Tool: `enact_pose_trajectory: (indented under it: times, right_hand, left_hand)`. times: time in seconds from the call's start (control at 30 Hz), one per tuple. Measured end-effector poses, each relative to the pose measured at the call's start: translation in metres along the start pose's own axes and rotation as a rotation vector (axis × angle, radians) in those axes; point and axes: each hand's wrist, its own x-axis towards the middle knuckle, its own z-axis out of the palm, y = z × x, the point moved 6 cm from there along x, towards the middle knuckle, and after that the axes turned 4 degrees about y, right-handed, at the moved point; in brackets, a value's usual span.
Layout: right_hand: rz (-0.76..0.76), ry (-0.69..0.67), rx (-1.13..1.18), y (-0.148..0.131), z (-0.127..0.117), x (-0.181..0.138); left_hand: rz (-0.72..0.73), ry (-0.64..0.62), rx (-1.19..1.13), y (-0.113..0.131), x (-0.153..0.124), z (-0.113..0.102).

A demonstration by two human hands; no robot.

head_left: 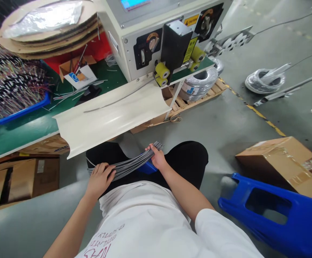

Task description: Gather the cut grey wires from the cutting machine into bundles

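Across my lap lies a bundle of grey cables (130, 162), cut to like lengths. My right hand (158, 157) is wrapped round the bundle near its right end, where the tips stick out past the fingers. Toward the other end, my left hand (102, 175) rests over the cables with its fingers curled round them. Ahead of me a cream metal chute (113, 118) slopes from the wire-cutting machine (145, 50). One grey cable (118, 100) lies along the chute, its far end at the machine's yellow-green rollers (161, 73).
On the green bench (13, 138) sit a blue tray (24, 111) of wires, stacked cardboard discs (51, 39) and a small open box (78, 75). Cable coils (199, 84) stand on a pallet. To my right are a blue plastic stool (269, 190) and a cardboard box (285, 161).
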Motion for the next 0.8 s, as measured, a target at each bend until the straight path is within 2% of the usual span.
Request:
enact_pose_trajectory:
  times: [0.3,0.47,0.53,0.63,0.73,0.8]
  right_hand:
    - [-0.022,-0.006,0.024,0.006,0.001,0.003]
    - [-0.023,0.024,0.032,0.008,-0.003,0.005]
    - [-0.023,0.021,0.032,0.007,-0.004,0.007]
    - [-0.015,0.018,0.029,0.006,-0.005,0.008]
    - [-0.014,0.025,0.024,0.005,-0.005,0.008]
    - [-0.015,0.036,0.018,0.004,-0.006,0.007]
  left_hand:
    - [-0.03,0.123,-0.019,-0.041,-0.012,0.019]
    - [-0.095,0.183,0.085,-0.046,-0.008,0.016]
    - [-0.063,0.206,0.098,-0.037,0.0,0.012]
    - [0.163,0.29,0.017,-0.005,0.019,-0.003]
    - [0.454,0.401,-0.037,0.039,0.044,-0.032]
    - [0.563,0.502,-0.034,0.063,0.065,-0.059]
